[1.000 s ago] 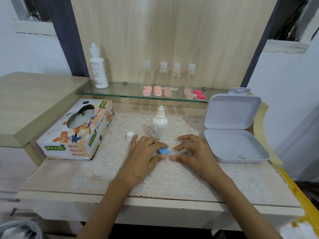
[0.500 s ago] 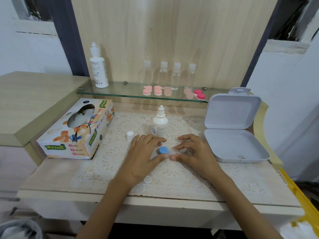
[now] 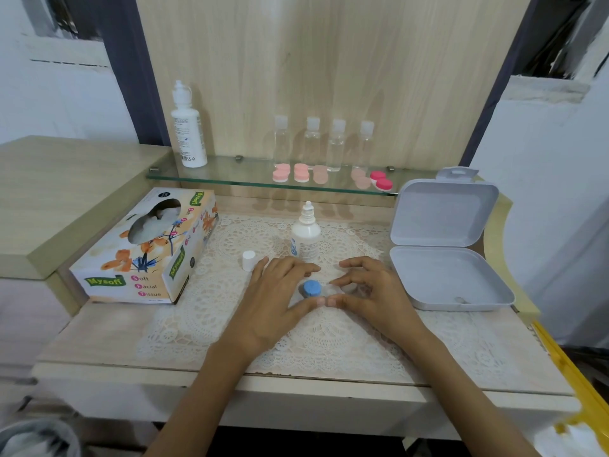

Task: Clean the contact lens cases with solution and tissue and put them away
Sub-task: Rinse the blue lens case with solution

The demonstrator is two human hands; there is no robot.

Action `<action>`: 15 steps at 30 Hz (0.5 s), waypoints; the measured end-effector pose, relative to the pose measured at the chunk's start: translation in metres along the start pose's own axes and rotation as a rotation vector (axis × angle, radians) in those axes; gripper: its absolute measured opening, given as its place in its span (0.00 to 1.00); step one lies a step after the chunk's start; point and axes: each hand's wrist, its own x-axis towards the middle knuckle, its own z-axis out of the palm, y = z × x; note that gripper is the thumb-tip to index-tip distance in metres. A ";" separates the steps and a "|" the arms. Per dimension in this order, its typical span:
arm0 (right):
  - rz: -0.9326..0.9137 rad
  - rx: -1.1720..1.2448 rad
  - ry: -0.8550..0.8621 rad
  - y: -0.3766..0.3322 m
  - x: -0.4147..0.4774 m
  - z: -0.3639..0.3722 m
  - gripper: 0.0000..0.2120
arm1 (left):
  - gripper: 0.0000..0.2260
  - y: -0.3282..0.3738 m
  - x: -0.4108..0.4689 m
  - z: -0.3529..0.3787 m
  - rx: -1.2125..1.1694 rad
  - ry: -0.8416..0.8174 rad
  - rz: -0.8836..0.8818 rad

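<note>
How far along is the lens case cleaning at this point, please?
Early. Done: the solution bottle stands uncapped, its white cap beside it; the grey box lies open. In hand: the left hand and right hand hold the blue-capped case. Remaining: wiping with tissue from the tissue box, storing, and the pink cases on the shelf.

Lace mat [image 3: 204, 311], glass shelf [image 3: 237, 175], four clear bottles [image 3: 336, 143]

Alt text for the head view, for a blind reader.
The left hand and right hand grip a blue-capped contact lens case on a lace mat. A solution bottle stands behind, a tissue box left, an open grey box right.
</note>
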 end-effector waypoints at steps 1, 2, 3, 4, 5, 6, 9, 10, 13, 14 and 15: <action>0.003 0.002 0.000 0.000 0.000 0.000 0.14 | 0.23 0.000 0.000 0.000 0.004 0.005 -0.005; 0.006 0.006 0.001 0.000 0.000 0.000 0.14 | 0.22 0.000 0.000 0.000 0.009 0.006 -0.008; 0.009 0.009 0.002 0.000 0.000 0.000 0.14 | 0.21 0.000 0.000 0.000 0.014 0.002 -0.010; 0.008 0.010 0.004 0.000 0.000 0.000 0.14 | 0.20 0.000 -0.001 0.000 0.014 -0.003 -0.010; 0.006 0.009 0.007 0.000 0.000 0.001 0.14 | 0.18 0.000 -0.001 0.000 0.008 -0.005 -0.010; 0.007 0.008 0.008 0.000 0.001 0.001 0.14 | 0.17 0.000 -0.002 0.000 -0.004 -0.010 -0.008; 0.009 0.003 0.009 0.001 0.001 0.002 0.15 | 0.18 0.001 -0.004 0.000 -0.025 -0.034 0.007; 0.008 0.003 0.008 0.001 0.001 0.002 0.15 | 0.17 0.001 -0.004 0.000 -0.024 -0.034 0.012; 0.011 0.001 0.007 0.001 0.000 0.001 0.14 | 0.20 0.001 -0.003 0.000 -0.017 -0.005 0.006; 0.013 0.001 0.006 0.000 0.000 0.001 0.14 | 0.21 0.000 -0.002 0.000 -0.011 0.007 0.001; 0.014 0.002 0.006 0.000 0.000 0.001 0.14 | 0.21 0.000 -0.001 0.000 -0.005 0.013 -0.003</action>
